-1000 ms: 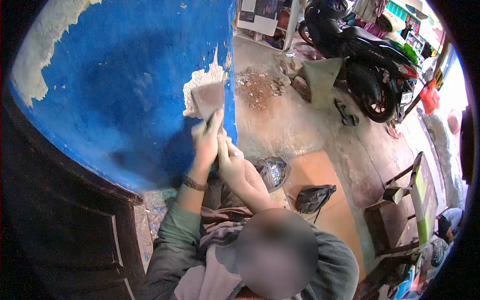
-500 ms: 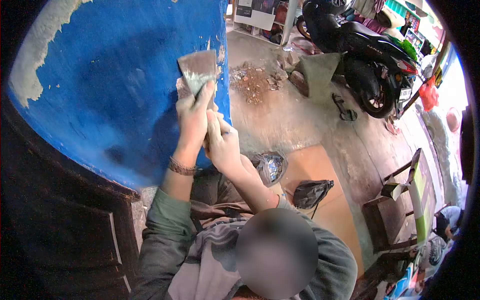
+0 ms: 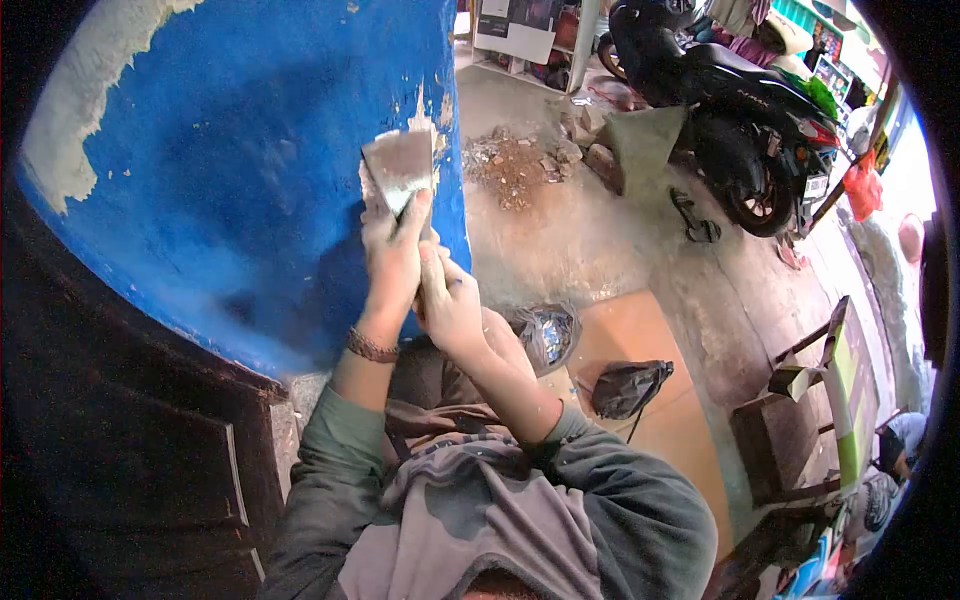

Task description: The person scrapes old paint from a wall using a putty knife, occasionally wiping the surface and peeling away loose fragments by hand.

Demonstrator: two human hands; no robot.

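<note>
A metal scraper [image 3: 398,167] with a wide flat blade lies against the blue painted wall [image 3: 230,160], near the wall's right edge where bare plaster shows. My left hand [image 3: 392,262] grips the scraper just under the blade, with a finger stretched up onto it. My right hand [image 3: 447,300] is closed around the handle below and to the right, touching the left hand. A bracelet sits on my left wrist. The handle itself is hidden by both hands.
A dark wooden door [image 3: 130,440] stands left of the wall. On the concrete floor lie a rubble pile [image 3: 510,160], a plastic bag [image 3: 545,335], a black bag [image 3: 628,388] on orange board, and a parked motorcycle [image 3: 730,110]. A wooden stool [image 3: 775,440] stands right.
The scraper went up the wall from the bare patch, then slid back down a little. Both hands stayed on it and moved with it.
</note>
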